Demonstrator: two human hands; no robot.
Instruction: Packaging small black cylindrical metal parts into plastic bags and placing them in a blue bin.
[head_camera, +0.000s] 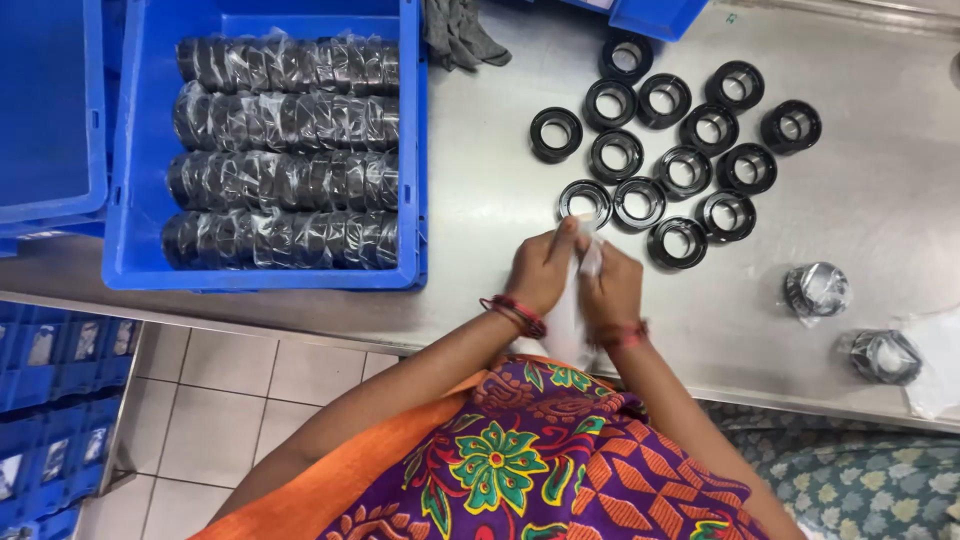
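Left hand and right hand, together, pinch a clear plastic wrapper; thirteen black plastic rings lie at one o'clock.

Loose black rings on the steel table: thirteen, all beyond the fingertips of the two hands, the nearest one just past the left hand's fingers.

Wrapped rolls of rings in the blue crate: four, stacked in rows well to the left of the fingers.

Wrapped ring bundles lying loose on the table: two, to the right of the right hand's fingers.

Clear plastic wraps gripped between the fingers: one.

Grey cloth pieces beyond the fingers at the table's far edge: one.
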